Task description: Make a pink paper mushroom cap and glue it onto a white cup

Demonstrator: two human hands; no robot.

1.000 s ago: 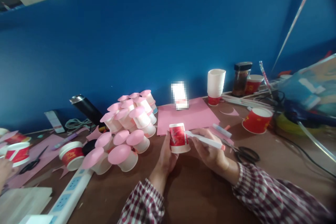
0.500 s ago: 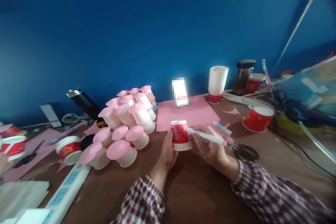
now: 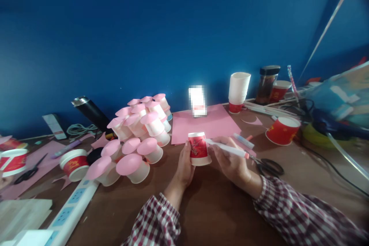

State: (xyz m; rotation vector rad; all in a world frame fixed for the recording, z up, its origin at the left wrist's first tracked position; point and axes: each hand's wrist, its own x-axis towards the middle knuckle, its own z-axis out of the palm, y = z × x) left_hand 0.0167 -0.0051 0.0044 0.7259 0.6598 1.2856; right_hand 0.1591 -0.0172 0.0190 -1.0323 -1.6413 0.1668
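A red and white paper cup, turned upside down with its wider rim at the bottom, is gripped by my left hand around its left side. My right hand pinches a white marker with an orange-pink end. The marker's far end meets or nearly meets the cup's right side; I cannot tell whether it touches. Behind the cup lie pink paper sheets. Black-handled scissors and another marker rest beside my right hand.
Several cups with pink paper cone tops stand left of centre. A power strip runs along the left. Stacked cups, a dark jar and a red cup are at right. Another person's hand holds a cup at far left.
My hands, the cup and the marker stay almost in place. The other person's cup at the far left has shifted slightly left.
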